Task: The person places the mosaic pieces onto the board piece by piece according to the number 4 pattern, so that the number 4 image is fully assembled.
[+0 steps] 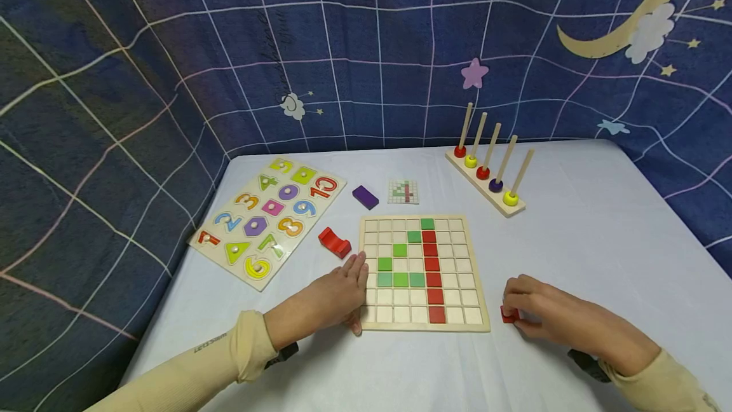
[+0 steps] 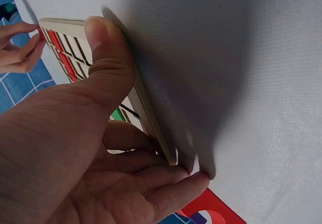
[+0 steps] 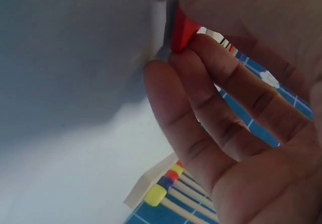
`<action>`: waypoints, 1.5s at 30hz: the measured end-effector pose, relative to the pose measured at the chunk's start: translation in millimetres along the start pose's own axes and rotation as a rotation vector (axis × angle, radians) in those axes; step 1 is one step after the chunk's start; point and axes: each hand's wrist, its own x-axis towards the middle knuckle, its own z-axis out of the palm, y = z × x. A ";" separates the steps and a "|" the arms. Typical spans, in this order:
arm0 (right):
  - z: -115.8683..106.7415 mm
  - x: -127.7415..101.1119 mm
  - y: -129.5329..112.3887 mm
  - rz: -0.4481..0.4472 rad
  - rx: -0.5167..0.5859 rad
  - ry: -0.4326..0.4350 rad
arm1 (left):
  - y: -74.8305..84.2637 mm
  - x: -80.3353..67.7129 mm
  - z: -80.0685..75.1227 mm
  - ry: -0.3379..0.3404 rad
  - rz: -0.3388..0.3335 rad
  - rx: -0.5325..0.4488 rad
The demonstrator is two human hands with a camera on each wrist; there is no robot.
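Note:
A wooden grid board (image 1: 466, 272) lies in the middle of the white table, with a red column of tiles (image 1: 433, 269) and several green tiles (image 1: 400, 280) set in it. My left hand (image 1: 359, 294) rests against the board's near left corner, fingers straight along the left edge and thumb on the front edge. The left wrist view shows that thumb (image 2: 103, 48) pressed on the board's rim (image 2: 151, 118). To the right of the board, my right hand (image 1: 511, 310) pinches a small red tile (image 1: 509, 316) on the table. The right wrist view shows this red tile (image 3: 182, 30) between thumb and fingers (image 3: 201, 83).
A number and shape puzzle (image 1: 269, 218) lies at the left. A red curved block (image 1: 334, 241), a purple block (image 1: 365, 196) and a small pattern card (image 1: 403, 191) sit behind the board. A peg rack with beads (image 1: 490, 173) stands back right. Blue cloth walls surround the table.

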 end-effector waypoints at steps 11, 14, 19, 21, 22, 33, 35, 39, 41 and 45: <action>-12.3 33.4 -2.6 0.003 0.004 -0.009 | 1.8 1.5 0.4 0.009 0.009 0.046; -13.0 47.4 -2.1 -0.028 -0.006 0.014 | 1.2 1.8 -0.5 0.016 0.011 0.060; -11.2 70.8 -2.7 -0.057 0.011 0.003 | 0.4 1.8 -0.1 0.022 0.015 0.072; -8.6 78.7 -2.1 -0.057 0.040 -0.017 | 0.8 1.3 0.2 0.020 0.016 0.065; -6.6 81.8 -1.7 -0.054 0.052 -0.030 | 1.1 1.1 0.4 0.019 0.017 0.062; 10.6 86.7 -5.7 -0.048 0.016 0.012 | 3.1 -1.7 0.2 0.011 0.006 0.055; 10.9 87.1 -7.2 -0.048 0.001 0.026 | 2.2 -2.6 -0.4 0.011 0.001 0.050; 13.5 87.6 -6.0 -0.065 -0.023 0.072 | -0.4 -2.3 -1.4 0.010 -0.003 0.034; 15.8 86.8 -5.4 -0.062 -0.023 0.089 | -1.7 -1.7 -0.2 0.009 0.000 0.021; 20.7 84.4 -4.1 -0.050 -0.008 0.096 | -4.9 -1.3 2.9 0.005 0.011 -0.005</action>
